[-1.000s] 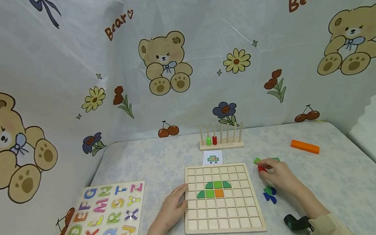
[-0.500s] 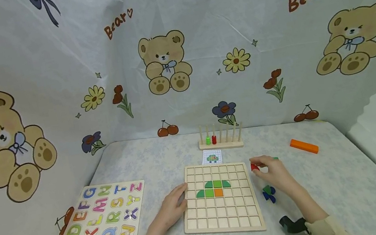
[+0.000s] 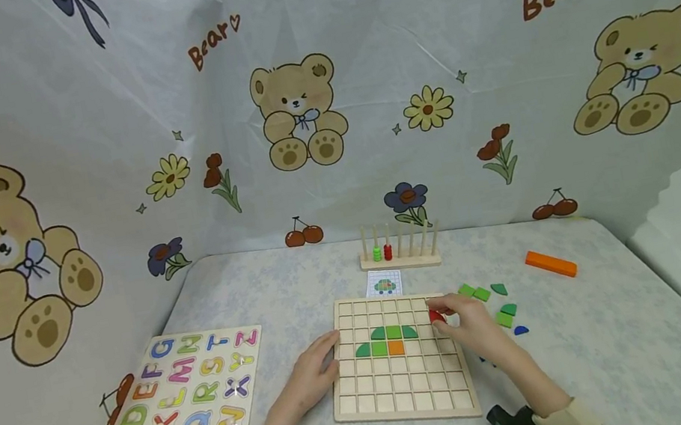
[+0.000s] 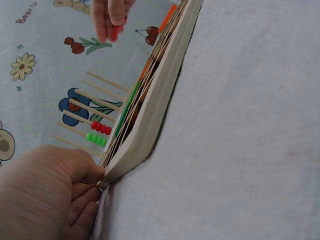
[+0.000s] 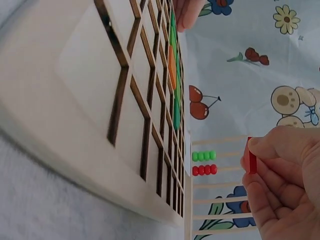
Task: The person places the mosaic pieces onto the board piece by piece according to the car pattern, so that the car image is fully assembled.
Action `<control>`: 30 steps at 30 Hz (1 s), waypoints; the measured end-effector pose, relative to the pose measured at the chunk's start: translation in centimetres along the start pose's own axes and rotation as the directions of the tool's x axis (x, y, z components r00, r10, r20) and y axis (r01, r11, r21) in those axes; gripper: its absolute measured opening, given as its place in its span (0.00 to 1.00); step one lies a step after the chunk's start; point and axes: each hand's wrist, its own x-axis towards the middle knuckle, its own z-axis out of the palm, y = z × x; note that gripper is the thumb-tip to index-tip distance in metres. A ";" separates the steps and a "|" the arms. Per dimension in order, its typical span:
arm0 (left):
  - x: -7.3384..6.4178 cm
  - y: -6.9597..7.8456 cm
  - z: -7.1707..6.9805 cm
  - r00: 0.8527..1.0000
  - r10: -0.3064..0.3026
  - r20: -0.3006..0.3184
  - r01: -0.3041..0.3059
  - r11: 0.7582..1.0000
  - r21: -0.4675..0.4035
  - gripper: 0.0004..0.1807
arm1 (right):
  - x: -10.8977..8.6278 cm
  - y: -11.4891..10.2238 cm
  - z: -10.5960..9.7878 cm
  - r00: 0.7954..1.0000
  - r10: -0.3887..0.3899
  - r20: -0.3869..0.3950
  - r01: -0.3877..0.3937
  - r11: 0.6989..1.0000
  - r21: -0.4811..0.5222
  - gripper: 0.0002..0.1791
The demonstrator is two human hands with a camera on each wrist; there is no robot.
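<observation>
My right hand [image 3: 473, 326] pinches a small red tile [image 5: 252, 159] between thumb and fingers, over the right side of the wooden grid board [image 3: 404, 399]. At the board's left edge my left hand [image 3: 310, 373] holds on, its fingertips at the rim; the left wrist view shows that hand [image 4: 55, 192] close at the board's edge. Green quarter-round tiles [image 3: 409, 332], green square tiles [image 3: 380, 349] and an orange square tile [image 3: 395, 348] lie in the board's cells. Just behind the board is a pattern card [image 3: 383, 284] with a small coloured drawing.
Loose green tiles [image 3: 481, 294] and a blue tile [image 3: 521, 329] lie right of the board. An orange bar [image 3: 551, 264] is farther right. A peg rack [image 3: 400, 261] with green and red beads stands behind. An alphabet puzzle board [image 3: 173, 424] lies at the left.
My right hand has carried the red tile left from the loose tiles to above the board's right side, uncovering several green tiles. My left hand has stayed at the board's edge.
</observation>
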 end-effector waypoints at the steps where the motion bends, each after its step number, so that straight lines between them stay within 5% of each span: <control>1: 0.0 0.0 0.0 1.000 -0.006 0.002 0.006 1.000 -0.005 0.28 | 0.0 -0.2 0.1 1.000 0.003 0.005 -0.003 1.000 0.000 0.20; 16: 0.0 0.0 0.0 1.000 0.003 -0.002 -0.003 1.000 -0.021 0.28 | -0.1 -2.4 2.5 0.998 0.008 0.054 -0.010 0.999 0.038 0.18; 30: 0.0 -0.1 0.1 1.000 0.004 -0.003 -0.004 1.000 -0.018 0.28 | -0.5 -2.2 4.2 0.999 -0.024 0.041 0.022 0.998 0.061 0.17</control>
